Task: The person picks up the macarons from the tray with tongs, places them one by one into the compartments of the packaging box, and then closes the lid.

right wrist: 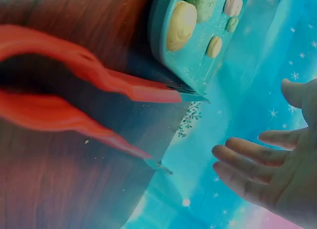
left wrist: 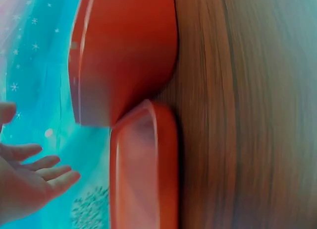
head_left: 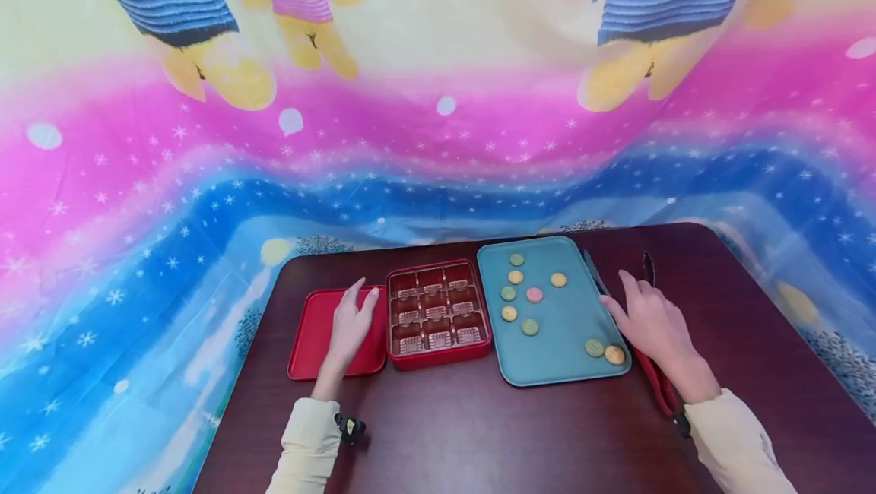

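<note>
My left hand (head_left: 351, 327) hovers over the flat red lid (head_left: 311, 338), fingers spread and nothing held. Beside the lid stands a red box (head_left: 438, 359) with a brown insert of several bare compartments. My right hand (head_left: 653, 323) is above the red-handled tongs (head_left: 658, 387); its fingers are loosely extended in the right wrist view, apart from the tongs. The tongs lie with their arms parted, right of a teal tray (head_left: 561, 353). On that tray are several round macarons, including a yellow one (right wrist: 182, 26) and a green one (right wrist: 202, 3) at the near right corner.
Lid, box and tray stand in a row along the back of the dark wooden table (head_left: 438, 433). Behind the table hangs a patterned cloth (head_left: 411, 137) with bears and snowflakes. The box wall (left wrist: 129, 45) rises higher than the lid.
</note>
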A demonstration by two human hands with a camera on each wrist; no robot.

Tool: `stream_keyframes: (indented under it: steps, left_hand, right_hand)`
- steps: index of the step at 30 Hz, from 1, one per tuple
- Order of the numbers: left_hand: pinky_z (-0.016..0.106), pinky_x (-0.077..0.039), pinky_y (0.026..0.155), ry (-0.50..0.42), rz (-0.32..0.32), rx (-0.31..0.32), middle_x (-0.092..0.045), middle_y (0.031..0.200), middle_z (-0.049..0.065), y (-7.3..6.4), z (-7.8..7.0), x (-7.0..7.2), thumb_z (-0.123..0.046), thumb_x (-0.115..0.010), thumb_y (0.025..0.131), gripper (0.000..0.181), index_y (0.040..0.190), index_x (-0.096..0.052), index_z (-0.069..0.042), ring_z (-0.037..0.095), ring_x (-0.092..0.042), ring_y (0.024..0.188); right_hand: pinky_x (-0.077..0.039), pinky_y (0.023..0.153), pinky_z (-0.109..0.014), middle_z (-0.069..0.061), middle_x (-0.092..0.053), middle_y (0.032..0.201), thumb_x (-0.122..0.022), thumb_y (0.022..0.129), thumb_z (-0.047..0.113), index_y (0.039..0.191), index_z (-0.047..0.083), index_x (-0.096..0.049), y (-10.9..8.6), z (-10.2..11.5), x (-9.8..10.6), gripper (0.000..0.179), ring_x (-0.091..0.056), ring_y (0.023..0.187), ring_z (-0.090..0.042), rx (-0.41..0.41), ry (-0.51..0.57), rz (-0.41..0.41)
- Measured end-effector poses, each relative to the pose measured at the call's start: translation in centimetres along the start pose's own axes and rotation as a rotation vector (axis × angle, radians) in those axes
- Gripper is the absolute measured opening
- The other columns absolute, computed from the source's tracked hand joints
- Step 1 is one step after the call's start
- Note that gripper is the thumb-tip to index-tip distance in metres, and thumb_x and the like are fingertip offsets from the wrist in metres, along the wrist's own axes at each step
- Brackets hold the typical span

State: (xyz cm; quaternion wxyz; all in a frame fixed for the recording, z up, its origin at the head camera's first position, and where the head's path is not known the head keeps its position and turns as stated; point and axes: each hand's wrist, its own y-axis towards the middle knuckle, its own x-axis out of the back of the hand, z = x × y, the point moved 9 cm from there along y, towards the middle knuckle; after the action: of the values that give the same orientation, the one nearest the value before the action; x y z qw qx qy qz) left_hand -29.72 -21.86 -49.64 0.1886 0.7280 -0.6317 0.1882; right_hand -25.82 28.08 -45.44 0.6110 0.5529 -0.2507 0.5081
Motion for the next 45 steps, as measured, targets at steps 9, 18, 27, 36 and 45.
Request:
stream_keyframes:
  steps: [9, 18, 27, 36, 45]
  left_hand:
    - [0.054, -0.035, 0.116, -0.181, -0.004, 0.129, -0.042, 0.157, 0.027, 0.0, 1.2, -2.3, -0.024, -0.055, 0.108, 0.056, 0.155, -0.039, 0.002, 0.041, -0.040, 0.146]
    - [0.057, -0.034, 0.116, -0.159, 0.022, 0.175, -0.041, 0.156, 0.028, -0.3, 2.0, -4.3, -0.024, -0.050, 0.109, 0.056, 0.156, -0.037, 0.003, 0.043, -0.039, 0.145]
    - [0.060, -0.030, 0.117, -0.189, -0.055, 0.153, -0.045, 0.154, 0.027, -0.2, 2.3, -5.4, -0.019, -0.042, 0.111, 0.049, 0.155, -0.039, 0.002, 0.042, -0.040, 0.144]
    - [0.058, -0.031, 0.117, -0.209, -0.144, 0.107, -0.048, 0.151, 0.028, 0.1, 2.1, -5.5, -0.012, -0.041, 0.110, 0.045, 0.151, -0.044, 0.005, 0.042, -0.041, 0.143]
    - [0.057, -0.030, 0.118, -0.235, -0.130, 0.131, -0.047, 0.154, 0.025, 0.5, 2.3, -5.9, -0.016, -0.042, 0.111, 0.046, 0.154, -0.044, 0.002, 0.040, -0.039, 0.145]
  right_hand:
    - [-0.053, 0.057, -0.066, -0.043, -0.057, 0.103, -0.072, 0.097, 0.023, 0.135, -0.018, -0.048, -1.8, -2.2, 0.1, 0.061, -0.061, 0.079, -0.054, -0.150, 0.007, 0.039]
    - [-0.051, 0.050, -0.061, -0.044, -0.052, 0.098, -0.073, 0.097, 0.028, 0.134, -0.023, -0.042, -3.5, -4.2, -0.5, 0.070, -0.058, 0.069, -0.050, -0.232, 0.008, 0.119]
    - [-0.055, 0.060, -0.058, -0.052, -0.044, 0.116, -0.064, 0.102, 0.038, 0.142, -0.029, -0.027, -5.1, -5.2, -2.2, 0.086, -0.061, 0.075, -0.048, -0.314, 0.042, 0.339]
    - [-0.054, 0.078, -0.066, -0.052, -0.047, 0.120, -0.066, 0.100, 0.041, 0.143, -0.030, -0.023, -5.4, -5.2, -3.2, 0.093, -0.059, 0.098, -0.060, -0.311, 0.068, 0.406]
    - [-0.054, 0.078, -0.065, -0.053, -0.045, 0.119, -0.071, 0.097, 0.037, 0.142, -0.031, -0.019, -5.3, -5.2, -3.6, 0.097, -0.060, 0.095, -0.059, -0.310, 0.074, 0.421]
